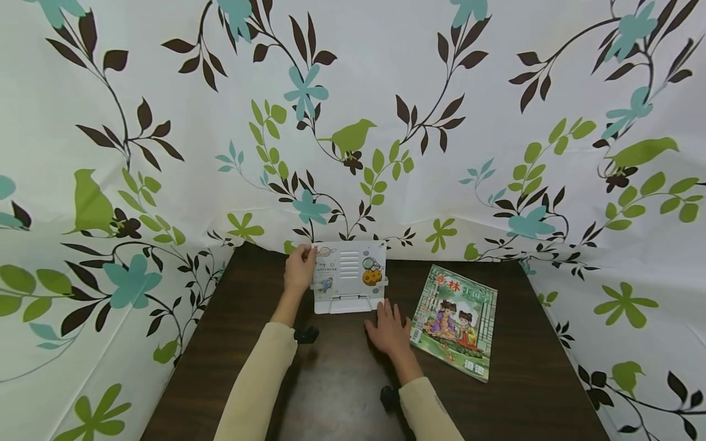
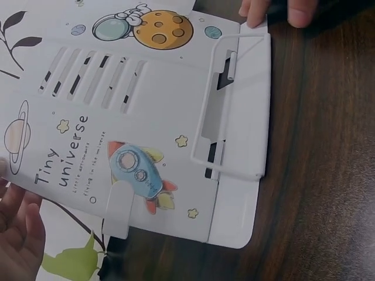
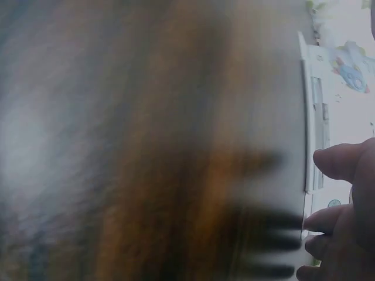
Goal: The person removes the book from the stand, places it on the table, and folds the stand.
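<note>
A white book stand (image 1: 353,283) is propped up at the back of the table, printed with a rocket, a planet, an astronaut and the words "Tiny universe". My left hand (image 1: 298,269) pinches its upper left edge; in the left wrist view part of that hand (image 2: 22,228) shows behind the panel. A wire page holder (image 2: 202,111) lies along the stand's base. At the base's front right corner are the fingertips of my right hand (image 1: 390,331), its fingers spread and fairly straight. The right wrist view shows these fingers (image 3: 337,161) beside the stand's edge.
A green illustrated magazine (image 1: 458,321) lies on the dark wooden table (image 1: 529,380), just right of my right hand. Behind and beside the table hangs a white sheet (image 1: 375,73) patterned with leaves and birds. The stand is close to the back edge.
</note>
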`<state>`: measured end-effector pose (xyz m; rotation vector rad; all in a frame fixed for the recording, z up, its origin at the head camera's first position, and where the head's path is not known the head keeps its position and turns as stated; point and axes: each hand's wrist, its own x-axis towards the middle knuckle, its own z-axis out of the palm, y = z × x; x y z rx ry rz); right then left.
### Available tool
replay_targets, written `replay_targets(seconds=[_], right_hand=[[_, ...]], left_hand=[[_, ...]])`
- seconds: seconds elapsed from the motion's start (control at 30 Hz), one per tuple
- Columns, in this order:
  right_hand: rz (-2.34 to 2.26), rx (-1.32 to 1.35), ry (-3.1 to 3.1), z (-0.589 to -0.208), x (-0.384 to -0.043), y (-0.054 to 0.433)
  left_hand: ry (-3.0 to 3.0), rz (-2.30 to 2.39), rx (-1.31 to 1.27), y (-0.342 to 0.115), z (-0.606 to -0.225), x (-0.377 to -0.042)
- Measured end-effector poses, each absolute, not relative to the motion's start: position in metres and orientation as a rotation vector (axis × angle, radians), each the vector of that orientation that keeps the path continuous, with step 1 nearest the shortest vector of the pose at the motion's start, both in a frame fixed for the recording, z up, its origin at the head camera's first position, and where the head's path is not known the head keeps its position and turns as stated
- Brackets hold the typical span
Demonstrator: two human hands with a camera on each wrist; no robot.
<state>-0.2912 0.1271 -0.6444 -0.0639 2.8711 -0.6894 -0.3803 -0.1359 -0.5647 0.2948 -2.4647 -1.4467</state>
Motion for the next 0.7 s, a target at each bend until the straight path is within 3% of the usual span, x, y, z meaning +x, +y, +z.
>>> replay_targets(seconds=[0.7], right_hand=[[-0.772, -0.039, 2.784, -0.632, -0.31, 0.128]], left_hand=[[-2.377, -1.483, 0.325, -0.131, -0.567, -0.349]])
